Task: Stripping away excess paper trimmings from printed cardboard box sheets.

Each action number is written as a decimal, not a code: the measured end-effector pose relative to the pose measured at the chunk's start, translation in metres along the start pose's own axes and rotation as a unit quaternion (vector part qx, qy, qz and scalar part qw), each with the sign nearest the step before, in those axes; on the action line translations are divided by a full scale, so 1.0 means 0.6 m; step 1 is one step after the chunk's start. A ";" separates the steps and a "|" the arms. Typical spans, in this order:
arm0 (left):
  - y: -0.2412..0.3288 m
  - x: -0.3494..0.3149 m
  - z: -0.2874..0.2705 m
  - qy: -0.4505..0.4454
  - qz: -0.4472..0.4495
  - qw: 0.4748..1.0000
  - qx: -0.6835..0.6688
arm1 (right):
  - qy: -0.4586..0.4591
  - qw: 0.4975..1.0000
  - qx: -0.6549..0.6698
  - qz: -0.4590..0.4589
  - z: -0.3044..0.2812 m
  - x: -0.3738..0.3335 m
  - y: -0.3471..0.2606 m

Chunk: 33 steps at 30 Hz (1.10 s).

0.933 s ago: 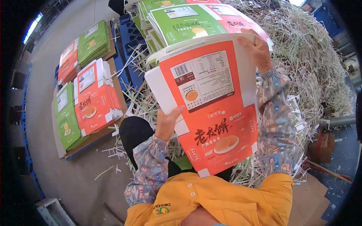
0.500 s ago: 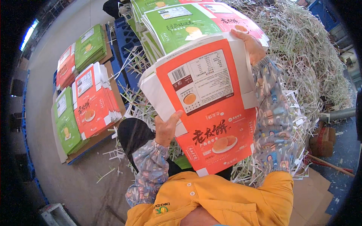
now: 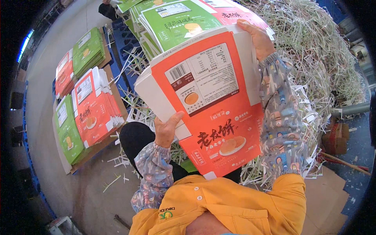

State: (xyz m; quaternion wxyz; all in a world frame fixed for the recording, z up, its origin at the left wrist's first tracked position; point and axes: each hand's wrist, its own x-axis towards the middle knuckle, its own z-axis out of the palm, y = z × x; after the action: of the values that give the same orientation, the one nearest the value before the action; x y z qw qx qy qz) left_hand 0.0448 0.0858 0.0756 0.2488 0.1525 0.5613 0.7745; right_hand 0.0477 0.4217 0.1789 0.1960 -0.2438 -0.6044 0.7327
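Note:
A stack of flat red-and-white printed box blanks [image 3: 244,125] is tilted up in front of my body, close to my lap. My left hand [image 3: 166,129] grips its left edge, thumb on the printed face and the other fingers behind, out of sight. At the upper right corner my right hand [image 3: 258,41] is closed round the far edge, its thumb lying along the top. Just beyond the held stack rises a pile of green box blanks [image 3: 172,29], with red box blanks [image 3: 231,15] beside it on the right.
Left, on a cardboard-covered pallet, lie green blanks [image 3: 68,133] and red blanks [image 3: 92,117] in piles. A blue pallet [image 3: 131,64] shows behind. Shredded paper strips [image 3: 313,51] heap up at right, near a metal pipe [image 3: 352,109] and a brown carton [image 3: 335,139].
Both hands have shifted the held stack slightly to the left, keeping the same grip. The whole view has also moved a little.

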 end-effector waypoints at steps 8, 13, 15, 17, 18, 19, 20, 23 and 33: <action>0.000 0.001 0.001 -0.009 -0.009 1.000 -0.023 | 0.037 0.998 0.051 -0.011 -0.006 -0.002 0.005; -0.023 -0.001 -0.017 0.051 -0.030 0.992 -0.109 | -0.189 0.982 -0.006 0.022 -0.044 -0.019 0.010; -0.023 0.005 -0.011 0.053 -0.023 0.988 -0.140 | -0.176 0.979 -0.062 0.080 -0.106 -0.033 0.062; -0.027 0.006 -0.015 0.058 -0.020 0.984 -0.169 | -0.159 0.966 -0.145 0.144 -0.131 -0.070 0.105; -0.034 0.008 -0.023 0.054 -0.018 0.985 -0.164 | -0.157 0.961 -0.174 0.146 -0.124 -0.099 0.114; -0.041 0.010 -0.030 0.050 -0.016 0.986 -0.158 | -0.159 0.961 -0.174 0.147 -0.115 -0.120 0.119; -0.048 0.010 -0.033 0.050 -0.017 0.986 -0.158 | -0.124 0.972 -0.149 0.130 -0.099 -0.144 0.116; -0.055 0.010 -0.036 0.062 -0.035 0.986 -0.151 | -0.088 0.990 -0.047 0.097 -0.099 -0.157 0.143; -0.054 0.014 -0.034 0.045 -0.083 0.980 -0.176 | -0.046 0.996 -0.024 0.073 -0.091 -0.152 0.151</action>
State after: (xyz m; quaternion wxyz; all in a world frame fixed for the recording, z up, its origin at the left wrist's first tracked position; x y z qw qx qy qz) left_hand 0.0344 0.0822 0.0379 0.3097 0.0238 0.4377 0.8438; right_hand 0.1543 0.3942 0.0931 0.1075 -0.2580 -0.6110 0.7407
